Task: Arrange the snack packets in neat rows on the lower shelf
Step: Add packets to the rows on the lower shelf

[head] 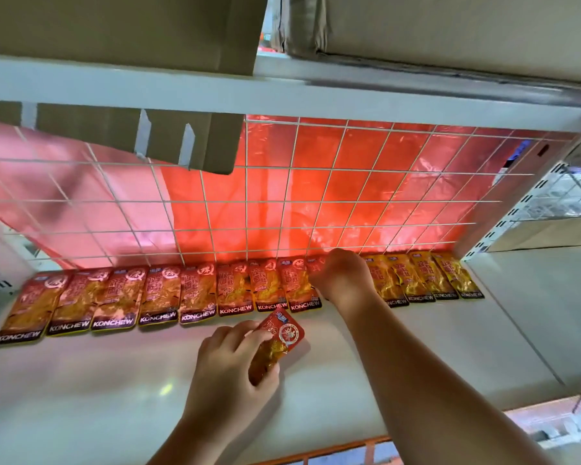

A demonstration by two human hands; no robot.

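Note:
A row of red and yellow snack packets [155, 297] lies side by side along the back of the white lower shelf [114, 380], and continues on the right [426, 276]. My right hand [341, 276] reaches into the row between those two stretches, fingers curled down on a packet [314, 265] that it mostly hides. In front of the row, my left hand [228, 367] grips one loose packet [282, 333], tilted just above the shelf.
A white wire grid [282, 203] backs the shelf, with red plastic sheet [349, 196] behind it. The upper shelf beam [282, 95] and a hanging cardboard flap [131, 135] sit overhead. A slotted upright [503, 226] bounds the right side. An orange rail [332, 454] runs below.

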